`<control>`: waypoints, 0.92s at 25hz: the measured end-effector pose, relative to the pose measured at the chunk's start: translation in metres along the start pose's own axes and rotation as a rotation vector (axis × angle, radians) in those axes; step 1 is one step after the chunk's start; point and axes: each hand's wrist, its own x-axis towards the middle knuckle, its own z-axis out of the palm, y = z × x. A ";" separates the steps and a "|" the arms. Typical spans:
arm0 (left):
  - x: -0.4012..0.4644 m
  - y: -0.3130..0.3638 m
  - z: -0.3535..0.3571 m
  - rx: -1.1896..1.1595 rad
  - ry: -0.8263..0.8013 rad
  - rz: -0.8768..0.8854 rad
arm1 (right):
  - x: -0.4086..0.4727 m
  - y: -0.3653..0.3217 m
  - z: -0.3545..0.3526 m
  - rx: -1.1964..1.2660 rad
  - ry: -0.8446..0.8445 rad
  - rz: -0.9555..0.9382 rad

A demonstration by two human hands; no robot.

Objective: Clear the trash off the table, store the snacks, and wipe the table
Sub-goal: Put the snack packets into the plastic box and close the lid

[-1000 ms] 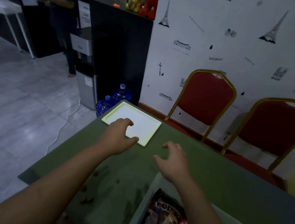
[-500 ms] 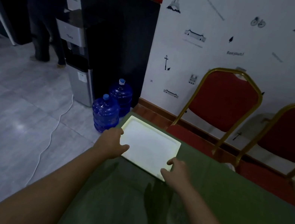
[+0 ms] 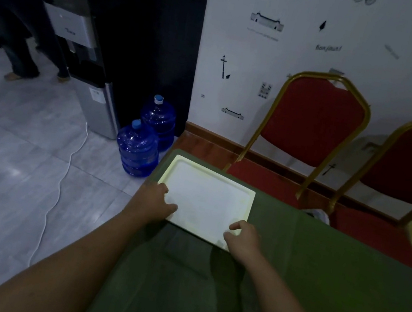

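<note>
Left hand (image 3: 154, 203) grips the near-left corner of the pale tray (image 3: 208, 197); right hand (image 3: 244, 238) pinches its near-right corner. Tray lies on the green table (image 3: 341, 289) (far-left corner).

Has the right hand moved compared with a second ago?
Yes. The right hand has gone forward onto the near right corner of the white tray; earlier it hovered short of it.

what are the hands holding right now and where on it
Both hold the white tray: the left hand grips its near-left edge, the right hand its near-right corner.
</note>
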 end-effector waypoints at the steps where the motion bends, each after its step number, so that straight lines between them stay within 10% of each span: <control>1: -0.001 0.000 0.001 -0.001 0.003 0.001 | -0.001 0.000 -0.001 0.060 0.003 0.018; 12: -0.020 0.016 -0.019 -0.207 0.021 -0.071 | -0.023 0.002 -0.028 0.404 -0.074 0.124; 23: -0.181 0.100 -0.052 -0.205 0.257 0.235 | -0.162 0.050 -0.164 0.412 0.135 -0.096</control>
